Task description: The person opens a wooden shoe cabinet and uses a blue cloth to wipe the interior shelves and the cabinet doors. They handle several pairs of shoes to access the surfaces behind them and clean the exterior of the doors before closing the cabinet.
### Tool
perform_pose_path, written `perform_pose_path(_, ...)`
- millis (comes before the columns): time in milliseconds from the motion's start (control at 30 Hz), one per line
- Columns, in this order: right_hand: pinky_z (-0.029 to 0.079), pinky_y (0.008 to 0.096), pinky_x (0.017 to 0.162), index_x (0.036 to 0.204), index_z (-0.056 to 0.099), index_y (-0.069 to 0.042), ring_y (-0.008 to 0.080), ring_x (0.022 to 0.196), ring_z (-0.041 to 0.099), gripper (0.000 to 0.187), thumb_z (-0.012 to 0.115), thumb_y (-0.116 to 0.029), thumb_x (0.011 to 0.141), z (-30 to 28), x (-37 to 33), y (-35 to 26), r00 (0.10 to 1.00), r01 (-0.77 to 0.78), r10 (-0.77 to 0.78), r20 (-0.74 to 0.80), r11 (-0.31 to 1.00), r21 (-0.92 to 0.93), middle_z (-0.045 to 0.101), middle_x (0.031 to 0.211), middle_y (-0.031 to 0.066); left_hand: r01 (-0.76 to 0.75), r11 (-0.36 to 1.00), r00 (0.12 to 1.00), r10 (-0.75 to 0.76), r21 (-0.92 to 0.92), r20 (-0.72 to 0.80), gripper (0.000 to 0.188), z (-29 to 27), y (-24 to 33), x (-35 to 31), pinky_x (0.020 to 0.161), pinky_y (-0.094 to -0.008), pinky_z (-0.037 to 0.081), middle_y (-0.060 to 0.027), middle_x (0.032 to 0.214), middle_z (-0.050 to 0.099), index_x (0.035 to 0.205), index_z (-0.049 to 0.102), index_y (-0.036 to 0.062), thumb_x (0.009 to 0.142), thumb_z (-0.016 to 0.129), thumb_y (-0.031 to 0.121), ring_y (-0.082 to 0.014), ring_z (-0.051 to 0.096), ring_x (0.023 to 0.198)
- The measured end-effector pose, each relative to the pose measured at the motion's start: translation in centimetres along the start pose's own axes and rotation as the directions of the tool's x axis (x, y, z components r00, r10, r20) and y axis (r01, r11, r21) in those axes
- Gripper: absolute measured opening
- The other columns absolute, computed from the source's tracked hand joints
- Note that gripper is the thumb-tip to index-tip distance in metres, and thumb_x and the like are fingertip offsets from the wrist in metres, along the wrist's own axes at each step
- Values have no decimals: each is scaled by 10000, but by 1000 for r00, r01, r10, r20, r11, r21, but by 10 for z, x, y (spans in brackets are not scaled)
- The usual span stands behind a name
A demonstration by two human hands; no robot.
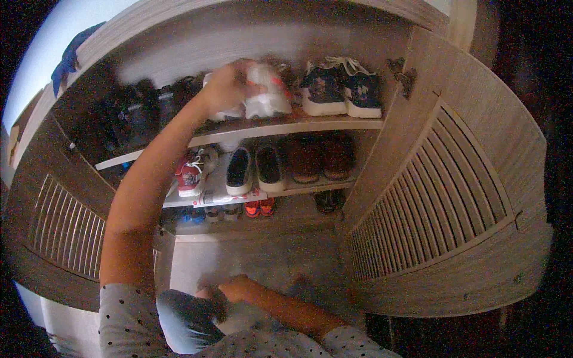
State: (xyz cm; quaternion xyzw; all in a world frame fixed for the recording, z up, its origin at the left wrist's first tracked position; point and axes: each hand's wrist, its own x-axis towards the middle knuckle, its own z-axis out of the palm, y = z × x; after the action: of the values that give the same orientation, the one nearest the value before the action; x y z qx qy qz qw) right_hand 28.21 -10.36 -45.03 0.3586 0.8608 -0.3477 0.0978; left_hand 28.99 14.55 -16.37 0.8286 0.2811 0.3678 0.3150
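Note:
My left hand reaches up to the top shelf of a shoe cabinet, its fingers closed on a white sneaker with red accents. Motion smears both. Another white shoe shows partly behind that hand. To the right stands a pair of dark sneakers with white soles and pale laces. Low down, over my lap, my right hand is closed around a dark, blurred thing whose kind I cannot make out.
Black footwear fills the top shelf's left. On the middle shelf are a red sneaker, dark slip-ons and brown shoes. Orange-red shoes sit lower. Slatted doors stand open at both sides; dark cloth hangs at upper left.

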Motion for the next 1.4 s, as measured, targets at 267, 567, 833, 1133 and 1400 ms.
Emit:
perform_pose_path(267, 470, 447, 670, 903, 576, -33, 327, 820, 586, 239, 571, -157, 699, 33, 31, 15, 995, -34, 40, 88, 997, -67, 609, 872, 145, -243, 891, 965, 262, 384, 5, 481, 5, -22, -8, 757, -340, 452, -168, 1038, 553, 1075, 508, 34, 696, 683, 274, -270, 561, 903)
perform_pose_path(567, 457, 465, 676, 921, 562, -22, 337, 818, 576, 225, 477, -139, 749, 55, 49, 36, 998, -20, 19, -56, 1000, -14, 587, 891, 190, -403, 861, 910, 412, 311, 42, 162, 32, 23, -161, 622, -362, 451, -118, 703, 543, 922, 543, 6, 791, 460, 53, -250, 563, 706)
perform_pose_path(833, 437, 462, 745, 981, 542, -25, 334, 884, 562, 262, 457, -161, 773, 33, 28, -3, 982, -173, 169, 86, 984, 42, 552, 1012, 191, 65, 918, 793, -286, 392, 538, 305, 58, -95, -338, 714, -401, 458, -119, 1052, 546, 1011, 551, 101, 708, 578, 123, -281, 544, 936)
perform_pose_path(1133, 442, 450, 771, 1084, 499, -57, 327, 856, 570, 317, 445, -145, 784, 84, 48, 61, 994, -104, 101, 36, 989, 105, 579, 970, 146, 373, 693, 353, -721, 617, 597, 403, 94, -131, -407, 887, -493, 358, -40, 1182, 496, 1198, 448, 252, 806, 487, 339, -276, 484, 1063)
perform_pose_path(1400, 441, 466, 752, 1087, 518, -83, 331, 838, 574, 332, 456, -138, 766, 86, 44, 91, 997, -62, 64, 30, 995, -74, 586, 962, 144, 402, 746, 624, -647, 531, 438, 495, 94, -160, -405, 900, -426, 370, -116, 1196, 470, 1224, 412, 150, 797, 505, 383, -297, 453, 1091)
